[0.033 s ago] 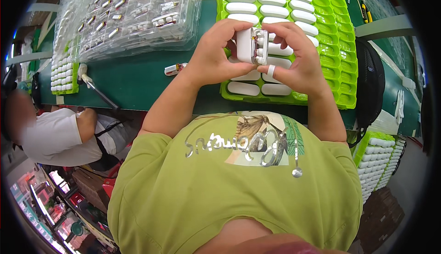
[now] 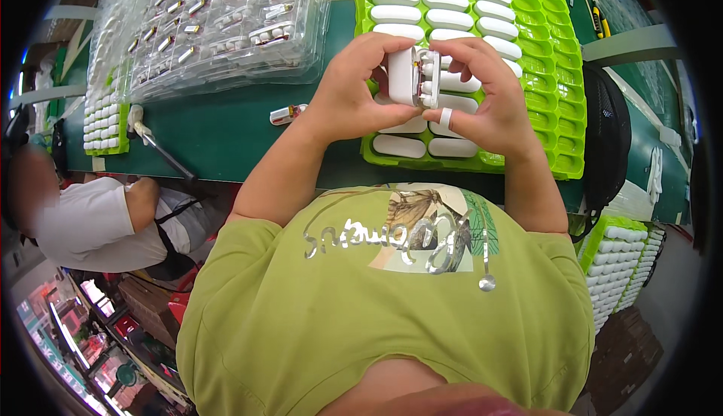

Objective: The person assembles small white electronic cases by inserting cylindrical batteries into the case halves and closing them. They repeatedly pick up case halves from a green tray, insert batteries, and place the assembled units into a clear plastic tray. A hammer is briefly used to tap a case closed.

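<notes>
Between both hands, above the green tray, is a white rounded plastic case (image 2: 401, 77). My left hand (image 2: 350, 88) has its fingers and thumb closed round this shell. My right hand (image 2: 493, 107), with a white band on one finger, pinches a white inner frame (image 2: 431, 79) carrying small metallic and reddish parts. The frame sits at the shell's open side; how far it is seated cannot be made out. Below them lies a bright green tray (image 2: 568, 115) with rows of white oblong cases (image 2: 399, 146). A small loose assembly (image 2: 285, 115) rests on the table beside my left forearm.
Clear plastic trays (image 2: 320, 32) with small assemblies stand left. A hammer-like tool (image 2: 162, 145) lies near the table edge. Right of the green tray are a black bag (image 2: 606, 130) and a yellow-black cutter (image 2: 600, 21). A person (image 2: 90, 220) sits at left. Filled trays (image 2: 614, 265) stand lower right.
</notes>
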Tool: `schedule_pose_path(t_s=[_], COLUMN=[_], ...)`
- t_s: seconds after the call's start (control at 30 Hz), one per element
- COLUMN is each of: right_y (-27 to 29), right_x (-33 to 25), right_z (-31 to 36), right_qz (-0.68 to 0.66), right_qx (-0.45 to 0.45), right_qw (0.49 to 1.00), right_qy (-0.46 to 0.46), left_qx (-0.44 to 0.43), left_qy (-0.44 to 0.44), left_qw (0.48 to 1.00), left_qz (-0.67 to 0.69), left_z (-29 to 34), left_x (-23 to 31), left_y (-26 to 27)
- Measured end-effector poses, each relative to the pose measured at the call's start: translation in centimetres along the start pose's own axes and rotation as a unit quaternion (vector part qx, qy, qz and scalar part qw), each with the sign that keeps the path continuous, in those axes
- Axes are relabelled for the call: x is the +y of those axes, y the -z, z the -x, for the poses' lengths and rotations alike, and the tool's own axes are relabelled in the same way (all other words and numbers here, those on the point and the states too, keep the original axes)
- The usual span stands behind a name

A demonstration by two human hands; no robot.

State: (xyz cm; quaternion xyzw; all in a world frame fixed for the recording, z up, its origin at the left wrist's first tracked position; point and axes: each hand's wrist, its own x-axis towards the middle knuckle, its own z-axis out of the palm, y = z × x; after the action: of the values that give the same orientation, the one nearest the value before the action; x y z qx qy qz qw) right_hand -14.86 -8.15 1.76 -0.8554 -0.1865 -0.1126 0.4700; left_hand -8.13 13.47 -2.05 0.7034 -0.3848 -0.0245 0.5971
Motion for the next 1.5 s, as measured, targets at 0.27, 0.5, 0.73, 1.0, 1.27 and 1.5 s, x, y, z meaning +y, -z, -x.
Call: schedule_pose_path(t_s=[0.27, 0.5, 0.73, 1.0, 1.27, 1.5], right_y=[0.3, 1.1, 1.1, 2.1, 1.9, 2.1], right_x=[0.1, 0.0, 0.2, -0.4, 0.0, 0.1], right_z=[0.3, 0.1, 0.4, 0.2, 0.1, 0.3], right_qz=[-0.026, 0.042, 0.022, 0.060, 0.058, 0.045], right_qx=[-0.018, -0.028, -0.017, -0.055, -0.032, -0.046], right_qw=[0.999, 0.998, 0.999, 0.995, 0.995, 0.995], right_qy=[-0.017, 0.023, 0.016, 0.066, 0.070, 0.071], left_qx=[-0.027, -0.025, -0.085, -0.067, -0.065, -0.067], left_qy=[0.045, 0.052, 0.111, 0.048, 0.045, 0.038], left_qw=[0.998, 0.998, 0.984, 0.992, 0.991, 0.991], left_qz=[0.036, 0.036, 0.107, 0.092, 0.107, 0.113], left_z=[0.8, 0.8, 0.7, 1.2, 0.7, 0.9], left_x=[0.2, 0.9, 1.0, 0.6, 0.4, 0.7], left_y=[-0.5, -1.3, -0.4, -1.4, -1.3, -1.5])
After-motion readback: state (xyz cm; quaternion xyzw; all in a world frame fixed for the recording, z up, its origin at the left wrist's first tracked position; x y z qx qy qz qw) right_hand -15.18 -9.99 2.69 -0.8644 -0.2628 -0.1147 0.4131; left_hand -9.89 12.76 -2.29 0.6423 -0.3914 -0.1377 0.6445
